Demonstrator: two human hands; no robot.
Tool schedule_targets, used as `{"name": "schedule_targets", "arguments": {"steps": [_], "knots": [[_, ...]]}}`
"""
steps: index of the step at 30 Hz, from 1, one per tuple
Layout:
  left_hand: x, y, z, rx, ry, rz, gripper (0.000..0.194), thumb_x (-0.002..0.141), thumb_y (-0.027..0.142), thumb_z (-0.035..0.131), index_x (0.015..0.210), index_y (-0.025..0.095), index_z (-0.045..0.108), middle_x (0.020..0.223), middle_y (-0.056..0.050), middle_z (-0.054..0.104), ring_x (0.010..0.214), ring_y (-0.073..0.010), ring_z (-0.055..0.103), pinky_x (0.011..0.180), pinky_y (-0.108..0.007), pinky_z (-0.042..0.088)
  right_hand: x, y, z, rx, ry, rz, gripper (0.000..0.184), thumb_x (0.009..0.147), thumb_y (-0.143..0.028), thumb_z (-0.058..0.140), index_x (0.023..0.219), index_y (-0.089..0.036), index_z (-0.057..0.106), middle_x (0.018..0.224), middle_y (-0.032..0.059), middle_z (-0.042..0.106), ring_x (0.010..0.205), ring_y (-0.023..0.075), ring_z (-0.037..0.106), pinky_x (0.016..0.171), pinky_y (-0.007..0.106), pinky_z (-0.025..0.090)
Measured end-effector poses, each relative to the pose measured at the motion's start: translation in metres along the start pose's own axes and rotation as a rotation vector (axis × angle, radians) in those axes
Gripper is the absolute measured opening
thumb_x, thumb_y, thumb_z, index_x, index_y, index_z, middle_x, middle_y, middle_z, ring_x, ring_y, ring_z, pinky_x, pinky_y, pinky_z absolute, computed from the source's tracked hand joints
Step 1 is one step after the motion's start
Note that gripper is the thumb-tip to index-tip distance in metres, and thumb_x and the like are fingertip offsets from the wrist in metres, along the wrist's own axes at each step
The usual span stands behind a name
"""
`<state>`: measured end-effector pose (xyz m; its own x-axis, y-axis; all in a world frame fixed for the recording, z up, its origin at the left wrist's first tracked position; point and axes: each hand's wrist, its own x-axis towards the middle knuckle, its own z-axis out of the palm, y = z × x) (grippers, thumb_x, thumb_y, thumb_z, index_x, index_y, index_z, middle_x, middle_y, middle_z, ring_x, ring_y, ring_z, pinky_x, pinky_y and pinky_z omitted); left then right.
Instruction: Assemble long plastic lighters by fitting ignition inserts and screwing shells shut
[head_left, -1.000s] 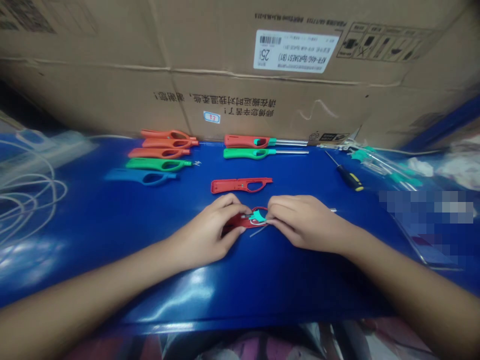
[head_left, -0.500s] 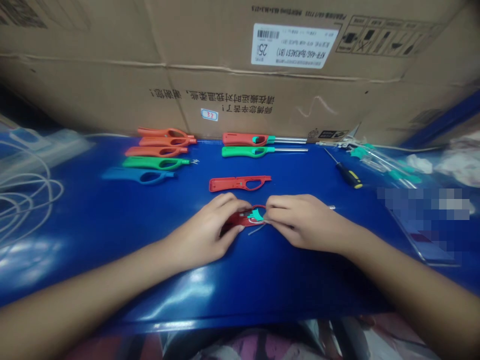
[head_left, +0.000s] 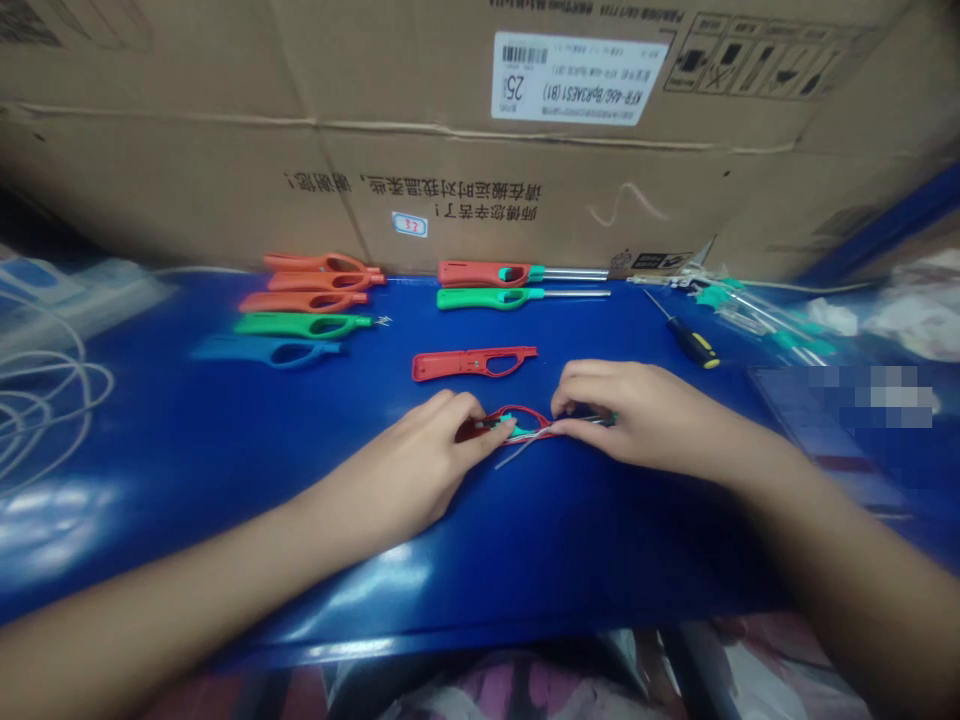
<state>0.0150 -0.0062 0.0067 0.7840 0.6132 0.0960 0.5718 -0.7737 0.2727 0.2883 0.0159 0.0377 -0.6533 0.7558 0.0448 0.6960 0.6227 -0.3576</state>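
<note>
My left hand (head_left: 439, 450) is closed around the rear of an open red lighter shell (head_left: 536, 410), its thumb pressing by a teal trigger (head_left: 507, 424) that sits inside. Thin wires run along the lower edge of the shell, and a thin grey tube (head_left: 514, 456) sticks out toward me. At the front end, my right hand (head_left: 637, 415) pinches the grey tube between thumb and fingers. A dark part with a teal end shows under the right fingers, mostly hidden. Just behind lies the matching red shell half (head_left: 476, 365), inner side up.
Further back lie a red lighter (head_left: 480, 273) and a green lighter (head_left: 480, 299) with metal barrels. Several orange, green and blue handle shells (head_left: 300, 300) are at left. A screwdriver (head_left: 694, 345), bagged parts (head_left: 780, 315), white cable (head_left: 56, 385) and a cardboard box (head_left: 337, 150) surround them.
My right hand has shifted right and opened a gap from the trigger, uncovering more of the shell's loop. The left thumb has moved forward onto the trigger area.
</note>
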Motion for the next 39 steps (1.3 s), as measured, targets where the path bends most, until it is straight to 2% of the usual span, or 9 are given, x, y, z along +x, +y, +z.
{"name": "schedule_targets", "arguments": {"steps": [3, 8, 12, 16, 22, 29, 35, 39], "knots": [[0.001, -0.001, -0.002, 0.009, 0.014, 0.015, 0.050, 0.099, 0.010, 0.042, 0.147, 0.023, 0.051, 0.118, -0.015, 0.055, 0.104, -0.0256, 0.055, 0.089, -0.043, 0.057, 0.002, 0.005, 0.002, 0.075, -0.063, 0.027, 0.009, 0.094, -0.029, 0.063, 0.089, -0.022, 0.064, 0.085, 0.0003, 0.067, 0.073, 0.0142, 0.057, 0.062, 0.026, 0.037], [0.002, -0.002, -0.002, 0.044, 0.028, 0.068, 0.052, 0.097, 0.006, 0.043, 0.146, 0.022, 0.052, 0.130, -0.014, 0.058, 0.113, -0.0284, 0.051, 0.095, -0.046, 0.055, 0.006, 0.005, 0.003, 0.208, -0.077, 0.104, 0.009, 0.091, -0.028, 0.065, 0.085, -0.020, 0.066, 0.074, -0.0015, 0.065, 0.064, 0.0118, 0.053, 0.060, 0.024, 0.037], [0.003, -0.004, 0.001, 0.048, 0.039, 0.079, 0.052, 0.094, 0.004, 0.046, 0.143, 0.018, 0.053, 0.137, -0.013, 0.057, 0.114, -0.0293, 0.050, 0.097, -0.046, 0.054, 0.010, 0.003, 0.005, 0.236, -0.049, 0.212, 0.010, 0.086, -0.027, 0.071, 0.079, -0.020, 0.068, 0.062, -0.0042, 0.056, 0.055, 0.0101, 0.044, 0.054, 0.023, 0.033], [0.005, -0.008, 0.002, 0.025, 0.067, 0.078, 0.049, 0.096, 0.005, 0.045, 0.142, 0.019, 0.055, 0.138, -0.011, 0.059, 0.115, -0.0281, 0.050, 0.099, -0.046, 0.053, 0.013, 0.001, 0.007, 0.223, -0.015, 0.262, 0.015, 0.083, -0.029, 0.074, 0.075, -0.019, 0.067, 0.058, -0.0052, 0.050, 0.054, 0.0100, 0.044, 0.054, 0.023, 0.033], [0.006, -0.011, 0.001, 0.022, 0.108, 0.100, 0.046, 0.097, 0.006, 0.044, 0.140, 0.019, 0.057, 0.138, -0.010, 0.061, 0.115, -0.0274, 0.050, 0.100, -0.045, 0.052, 0.011, -0.002, 0.008, 0.191, 0.022, 0.179, 0.018, 0.089, -0.030, 0.069, 0.076, -0.018, 0.064, 0.062, -0.0043, 0.053, 0.055, 0.0099, 0.045, 0.058, 0.024, 0.034], [0.006, -0.011, 0.003, -0.126, 0.140, 0.063, 0.040, 0.102, 0.012, 0.044, 0.139, 0.022, 0.056, 0.137, -0.006, 0.062, 0.116, -0.0240, 0.051, 0.101, -0.041, 0.049, 0.012, -0.004, 0.011, 0.165, 0.006, 0.228, 0.021, 0.088, -0.026, 0.071, 0.072, -0.018, 0.059, 0.062, -0.0045, 0.054, 0.055, 0.0094, 0.045, 0.057, 0.023, 0.034], [0.008, -0.011, 0.003, -0.175, 0.139, 0.050, 0.030, 0.104, 0.017, 0.044, 0.129, 0.022, 0.061, 0.133, -0.005, 0.064, 0.117, -0.0225, 0.051, 0.102, -0.038, 0.046, 0.008, -0.005, 0.012, 0.216, 0.048, -0.024, 0.005, 0.094, -0.019, 0.061, 0.090, -0.018, 0.064, 0.088, 0.0005, 0.061, 0.069, 0.0097, 0.051, 0.064, 0.023, 0.039], [0.007, -0.011, 0.004, -0.171, 0.141, 0.052, 0.033, 0.104, 0.015, 0.044, 0.131, 0.024, 0.061, 0.135, -0.004, 0.062, 0.116, -0.0230, 0.050, 0.101, -0.038, 0.046, 0.009, -0.007, 0.015, 0.230, 0.059, -0.082, 0.008, 0.095, -0.018, 0.059, 0.090, -0.017, 0.064, 0.087, 0.0005, 0.060, 0.072, 0.0098, 0.051, 0.065, 0.022, 0.039]]}}
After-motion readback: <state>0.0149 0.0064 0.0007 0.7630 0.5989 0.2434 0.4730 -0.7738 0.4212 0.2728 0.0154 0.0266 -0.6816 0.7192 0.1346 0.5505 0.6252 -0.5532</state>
